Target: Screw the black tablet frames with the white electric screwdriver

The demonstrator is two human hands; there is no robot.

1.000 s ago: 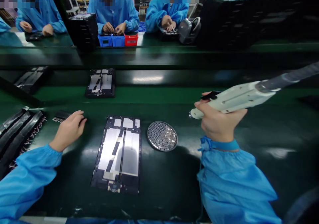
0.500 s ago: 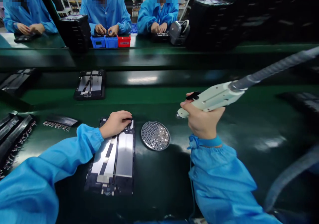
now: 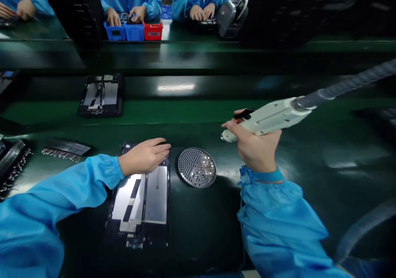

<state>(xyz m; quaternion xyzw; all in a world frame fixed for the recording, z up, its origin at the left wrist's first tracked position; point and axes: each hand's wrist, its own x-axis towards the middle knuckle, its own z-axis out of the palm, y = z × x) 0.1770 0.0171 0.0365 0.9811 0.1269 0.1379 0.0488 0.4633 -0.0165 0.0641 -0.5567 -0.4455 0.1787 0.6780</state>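
Note:
An opened tablet (image 3: 156,199) lies on the green bench in front of me, its silver battery panels and dark circuit strip exposed. My left hand (image 3: 145,156) rests across its far end, fingers stretched out and fairly flat, covering that part. To the right, my right hand (image 3: 258,148) is wrapped around a pale green air gun (image 3: 272,115) with a black trigger and a ribbed hose. The gun's round metal nozzle points left, above the bench and apart from the tablet. Between the hands sits a round perforated screw plate (image 3: 197,167) with small shiny pieces in its right half.
Another opened tablet (image 3: 102,95) lies farther back on the left. Bundles of dark strips with wire ends (image 3: 66,147) lie at left. Across the bench, co-workers' hands work near blue bins (image 3: 135,32), a red bin (image 3: 153,32) and dark stacks. A hose (image 3: 365,224) curves at lower right.
The camera view has tilted down and shifted slightly. My left hand's fingers have straightened over the tablet's far end. My right hand still grips the air gun in much the same place.

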